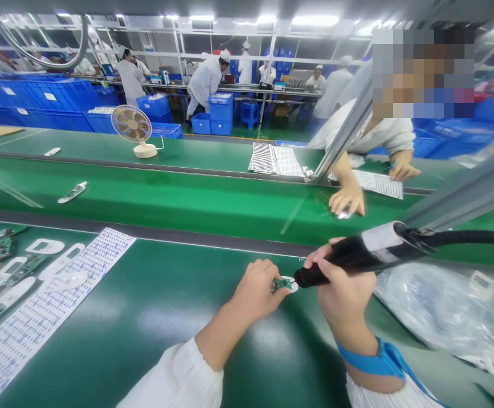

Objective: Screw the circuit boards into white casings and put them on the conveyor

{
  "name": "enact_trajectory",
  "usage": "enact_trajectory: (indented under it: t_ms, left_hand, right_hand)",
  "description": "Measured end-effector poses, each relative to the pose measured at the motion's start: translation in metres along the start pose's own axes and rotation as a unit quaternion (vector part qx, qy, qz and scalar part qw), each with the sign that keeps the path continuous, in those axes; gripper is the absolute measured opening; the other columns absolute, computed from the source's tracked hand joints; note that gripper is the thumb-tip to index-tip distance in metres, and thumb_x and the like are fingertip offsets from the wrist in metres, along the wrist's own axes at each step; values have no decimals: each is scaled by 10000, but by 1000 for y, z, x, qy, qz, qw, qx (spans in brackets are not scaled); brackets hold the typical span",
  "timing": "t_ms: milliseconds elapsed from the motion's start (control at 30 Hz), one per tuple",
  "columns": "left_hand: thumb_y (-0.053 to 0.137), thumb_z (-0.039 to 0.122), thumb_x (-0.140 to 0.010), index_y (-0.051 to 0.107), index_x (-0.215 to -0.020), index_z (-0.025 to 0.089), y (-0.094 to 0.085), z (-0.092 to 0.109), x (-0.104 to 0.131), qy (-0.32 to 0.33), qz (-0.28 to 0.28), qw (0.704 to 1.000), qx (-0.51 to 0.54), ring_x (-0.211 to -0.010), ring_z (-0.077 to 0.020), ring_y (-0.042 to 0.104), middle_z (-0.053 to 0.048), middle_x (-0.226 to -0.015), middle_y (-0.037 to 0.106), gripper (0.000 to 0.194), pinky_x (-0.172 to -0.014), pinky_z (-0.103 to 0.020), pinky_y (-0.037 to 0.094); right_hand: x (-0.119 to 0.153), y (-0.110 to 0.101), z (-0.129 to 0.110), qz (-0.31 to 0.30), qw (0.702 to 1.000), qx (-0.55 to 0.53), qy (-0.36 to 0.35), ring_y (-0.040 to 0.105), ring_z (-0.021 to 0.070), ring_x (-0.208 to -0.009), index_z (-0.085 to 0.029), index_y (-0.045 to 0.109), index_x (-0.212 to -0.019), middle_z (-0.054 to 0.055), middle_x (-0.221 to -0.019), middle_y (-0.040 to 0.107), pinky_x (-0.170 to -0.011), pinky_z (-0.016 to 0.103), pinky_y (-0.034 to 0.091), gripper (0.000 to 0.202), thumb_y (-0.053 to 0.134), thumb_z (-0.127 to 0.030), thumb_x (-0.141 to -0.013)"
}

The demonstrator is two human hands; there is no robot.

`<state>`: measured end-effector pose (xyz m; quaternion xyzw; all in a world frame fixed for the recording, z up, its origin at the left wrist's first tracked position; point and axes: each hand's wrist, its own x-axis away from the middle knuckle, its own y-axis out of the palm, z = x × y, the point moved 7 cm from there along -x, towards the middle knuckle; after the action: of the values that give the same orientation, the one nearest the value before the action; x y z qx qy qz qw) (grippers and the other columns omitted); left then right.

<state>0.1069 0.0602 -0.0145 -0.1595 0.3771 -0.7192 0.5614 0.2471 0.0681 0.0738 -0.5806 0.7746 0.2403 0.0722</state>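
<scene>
My left hand (260, 288) pinches a small green circuit board (282, 283) seated in a white plastic shell (292, 288), low over the green bench. Wrapped round a black electric screwdriver (357, 252), my right hand (346, 289) holds it nearly level, its nose pointing left. The thin bit meets the right part of the board; whether it sits in a screw cannot be told. A black cable leaves the tool's back end to the right. My fingers hide the left end of the board and shell. A blue strap (370, 360) circles my right wrist.
Circuit boards (0, 249), white shells (11, 293) and a printed label sheet (55, 309) lie left. A clear plastic bag (446, 311) lies right. Beyond runs a green conveyor (178, 195) carrying an assembled piece (72, 192); a co-worker's hand (347, 198) reaches over it beside a metal post (349, 130).
</scene>
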Motion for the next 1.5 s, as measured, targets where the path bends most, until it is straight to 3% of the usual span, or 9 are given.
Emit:
enact_trajectory:
  t_ms: [500, 1100, 1200, 1367, 1433, 1500]
  left_hand:
    - [788, 256, -800, 559, -824, 196, 0, 0, 0, -2, 5, 1000, 0, -825, -212, 540, -22, -864, 611, 238, -735, -341, 390]
    - [756, 271, -825, 556, -826, 203, -1, -1, 0, 2, 0, 1000, -6, -805, -210, 547, -21, -854, 609, 211, -723, -342, 402]
    - [747, 274, -836, 567, -840, 202, -2, -1, 2, 14, 10, 1000, 6, -813, -210, 568, -24, -866, 625, 194, -744, -348, 429]
    - [744, 252, -828, 577, -829, 203, -10, -11, 2, -1, 49, 999, 22, -863, -217, 613, -36, -898, 666, 175, -772, -347, 471]
    - [735, 274, -835, 592, -823, 203, -24, -21, -13, -9, 79, 997, 10, -869, -217, 624, -40, -893, 671, 160, -772, -341, 477]
    - [730, 309, -842, 611, -816, 202, -41, -35, -43, -25, 98, 995, -17, -863, -212, 629, -40, -881, 673, 162, -769, -330, 477]
  right_hand:
    - [1, 5, 13, -49, 997, 59, 18, 593, 173, -565, -213, 576, -885, -38, -673, 613, -571, 327, 472, 179, 686, -174, -750]
    - [-3, 5, 19, -66, 996, 45, 42, 580, 168, -556, -209, 560, -906, -41, -656, 608, -577, 330, 455, 188, 668, -195, -752]
    - [-10, -7, 10, 0, 1000, -2, 13, 583, 172, -502, -204, 565, -960, -52, -630, 614, -538, 328, 467, 268, 675, -198, -716]
    - [-30, -50, -2, 165, 983, -57, -53, 562, 175, -430, -196, 548, -928, -64, -586, 594, -471, 326, 462, 289, 665, -204, -664]
    - [-36, -62, 2, 190, 979, -57, -46, 560, 174, -428, -194, 548, -916, -68, -577, 588, -470, 322, 458, 284, 662, -193, -657]
    - [-40, -67, 9, 190, 980, -54, -34, 561, 170, -428, -192, 550, -914, -71, -573, 585, -473, 316, 452, 283, 659, -190, -653]
